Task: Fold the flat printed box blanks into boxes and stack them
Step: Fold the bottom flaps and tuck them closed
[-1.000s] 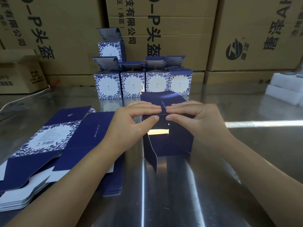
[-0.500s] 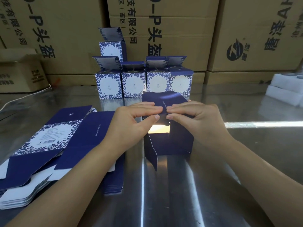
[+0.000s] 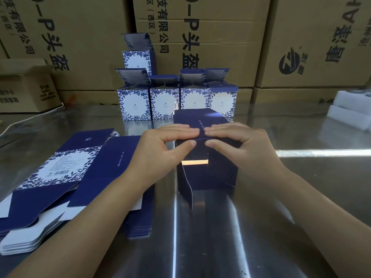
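Left carton (image 3: 96, 57) reads "P头盔", middle carton (image 3: 230, 47) "有限公司" (also "西区"), both sideways.

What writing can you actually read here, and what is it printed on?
"-P头盔" and "技有限公司", sideways: left brown cardboard carton.
"技有限公司", "(西区)", "-P头盔": middle brown cardboard carton.
Right brown cardboard carton: round black logo; characters partly cut off, unclear.
Small brown carton at far left: print blurred.
Flat blue-and-white box blank: barcode, print too small.
Dark blue half-folded box: white line, too small.
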The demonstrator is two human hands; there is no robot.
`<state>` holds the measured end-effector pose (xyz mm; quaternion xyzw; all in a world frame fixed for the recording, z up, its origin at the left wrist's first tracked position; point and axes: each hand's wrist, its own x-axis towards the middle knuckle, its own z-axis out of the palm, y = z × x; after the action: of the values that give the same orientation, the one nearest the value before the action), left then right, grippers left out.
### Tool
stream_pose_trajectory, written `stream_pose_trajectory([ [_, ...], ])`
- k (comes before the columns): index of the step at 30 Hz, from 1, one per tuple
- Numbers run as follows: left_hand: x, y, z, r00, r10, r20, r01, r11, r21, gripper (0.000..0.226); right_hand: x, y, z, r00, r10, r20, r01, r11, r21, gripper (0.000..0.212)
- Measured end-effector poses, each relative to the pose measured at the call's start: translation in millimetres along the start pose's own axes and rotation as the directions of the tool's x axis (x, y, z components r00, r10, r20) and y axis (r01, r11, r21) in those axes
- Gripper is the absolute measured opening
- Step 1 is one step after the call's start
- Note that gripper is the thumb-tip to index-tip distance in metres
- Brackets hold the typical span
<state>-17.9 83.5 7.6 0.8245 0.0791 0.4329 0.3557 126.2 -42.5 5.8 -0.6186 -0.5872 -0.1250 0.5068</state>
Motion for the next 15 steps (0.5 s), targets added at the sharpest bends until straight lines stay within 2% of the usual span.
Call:
stream_pose_trajectory([
  [7, 0, -1, 0, 1.0, 0.006, 0.017, -0.006, 1.0, 0.0, 0.027, 3, 5, -11, 0.996, 0.077, 0.047, -0.082, 0.99, 0.114, 0.021],
  [15, 0, 0, 0, 1.0, 0.002, 0.006, -0.002, 1.0, -0.008, 0.027, 5, 5, -12, 0.993, 0.087, 0.085, -0.095, 0.991, 0.098, 0.026],
])
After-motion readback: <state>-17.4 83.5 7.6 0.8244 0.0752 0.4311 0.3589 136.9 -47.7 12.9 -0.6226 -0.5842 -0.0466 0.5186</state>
